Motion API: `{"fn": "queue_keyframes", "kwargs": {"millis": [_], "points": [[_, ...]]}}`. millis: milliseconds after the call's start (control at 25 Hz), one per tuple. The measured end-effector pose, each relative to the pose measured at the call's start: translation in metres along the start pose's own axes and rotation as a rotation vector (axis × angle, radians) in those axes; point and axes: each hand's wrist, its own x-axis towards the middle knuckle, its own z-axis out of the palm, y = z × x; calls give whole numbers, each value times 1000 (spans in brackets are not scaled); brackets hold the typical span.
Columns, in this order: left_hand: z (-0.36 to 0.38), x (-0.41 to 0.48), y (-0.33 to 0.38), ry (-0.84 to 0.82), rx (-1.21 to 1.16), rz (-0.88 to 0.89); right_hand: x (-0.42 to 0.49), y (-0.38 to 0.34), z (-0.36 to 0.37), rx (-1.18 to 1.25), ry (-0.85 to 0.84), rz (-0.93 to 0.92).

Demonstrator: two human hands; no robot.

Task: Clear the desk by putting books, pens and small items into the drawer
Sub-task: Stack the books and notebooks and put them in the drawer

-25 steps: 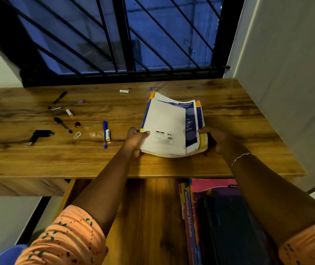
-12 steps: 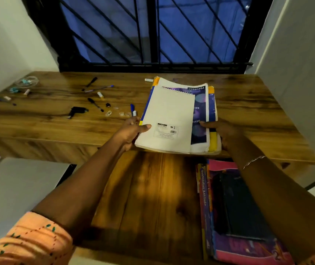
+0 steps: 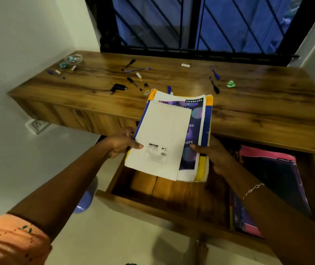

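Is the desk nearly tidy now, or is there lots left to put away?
Not nearly. Done: a pink book and others lie in the right side of the open drawer. In hand: the left hand and right hand grip a stack of notebooks over the drawer's bare left part. Left: pens, a green scrap, a black plug and other small bits lie on the desk.

book stack (image 3: pixel 164 138) above open drawer (image 3: pixel 152 188) | pens (image 3: pixel 214 85) behind, on desk (image 3: pixel 267 104)

Barred window (image 3: pixel 200 25), wall socket (image 3: pixel 38 124), blue stool (image 3: pixel 84 199)
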Motion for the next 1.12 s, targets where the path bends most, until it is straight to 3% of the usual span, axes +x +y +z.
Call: {"fn": "queue_keyframes", "kwargs": {"millis": [160, 440, 800, 1120], "points": [[6, -2, -35, 33, 134, -132, -16, 38, 13, 15, -15, -10], [26, -1, -60, 64, 371, -231, -15, 91, 30, 42, 66, 163], [38, -1, -48, 63, 561, -263, -14, 98, 32, 126, 135, 244], [38, -2, -35, -37, 667, -274, -14, 93, 16, 132, 65, 256]]}}
